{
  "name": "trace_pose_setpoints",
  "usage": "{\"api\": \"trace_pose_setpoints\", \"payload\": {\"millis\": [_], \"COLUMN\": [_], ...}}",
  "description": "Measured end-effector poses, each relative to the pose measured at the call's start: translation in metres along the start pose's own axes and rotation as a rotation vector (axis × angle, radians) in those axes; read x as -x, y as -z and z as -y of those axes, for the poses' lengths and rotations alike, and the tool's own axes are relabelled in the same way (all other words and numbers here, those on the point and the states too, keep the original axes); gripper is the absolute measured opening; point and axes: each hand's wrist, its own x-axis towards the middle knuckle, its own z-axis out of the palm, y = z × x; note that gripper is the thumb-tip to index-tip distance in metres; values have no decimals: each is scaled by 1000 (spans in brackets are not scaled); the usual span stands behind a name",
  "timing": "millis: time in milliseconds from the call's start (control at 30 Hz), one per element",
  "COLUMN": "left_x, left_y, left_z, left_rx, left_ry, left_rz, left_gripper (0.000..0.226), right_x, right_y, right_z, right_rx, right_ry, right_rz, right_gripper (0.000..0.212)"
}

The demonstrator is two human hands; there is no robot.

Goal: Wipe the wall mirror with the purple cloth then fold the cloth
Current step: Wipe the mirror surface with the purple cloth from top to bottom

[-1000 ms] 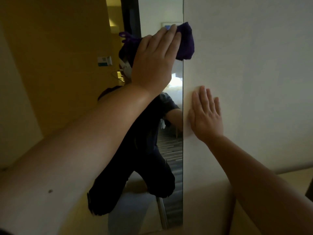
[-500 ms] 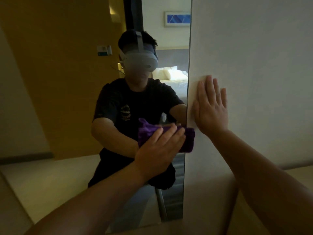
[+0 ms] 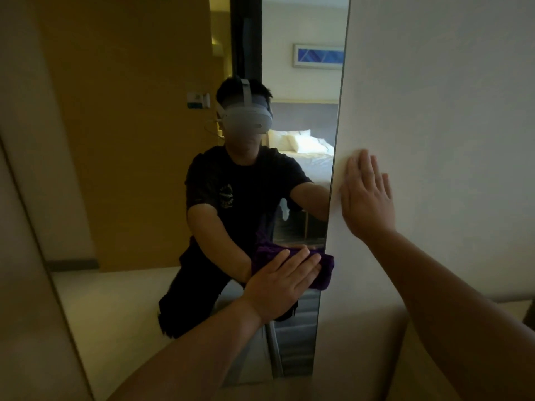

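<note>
Pressing purple cloth [image 3: 322, 269] on mirror [image 3: 304, 175], seemingly overlapping wall [image 3: 434, 96].

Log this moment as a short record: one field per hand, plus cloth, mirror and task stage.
left hand: flat, pressing the purple cloth against the glass
right hand: open palm flat on the wall, just right of the mirror edge
purple cloth: bunched, at the mirror's right edge, low down
wall mirror: tall, upright
wall: plain, pale
task stage: wiping; cloth not yet folded
</note>
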Motion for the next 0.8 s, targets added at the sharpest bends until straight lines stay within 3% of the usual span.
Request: {"api": "trace_pose_setpoints", "payload": {"millis": [167,267,433,533,800], "left_x": [7,23,73,121,244], "left_y": [18,25,40,53,85], "left_z": [13,22,37,49,70], "left_rx": [36,77,163,192,291], "left_ry": [-55,-46,133,289,508], "left_rz": [62,88,74,88,209], "left_gripper": [45,42,36,38,51], "right_x": [4,13,35,49,93], "right_y": [21,25,10,-9,-39], "right_z": [21,51,117,151,203], "right_rx": [-157,-232,-357,-386,-408], "right_ry": [-68,-42,231,419,526], "right_rz": [37,-44,-208,-195,-117], "right_gripper": [58,58,54,51,44]}}
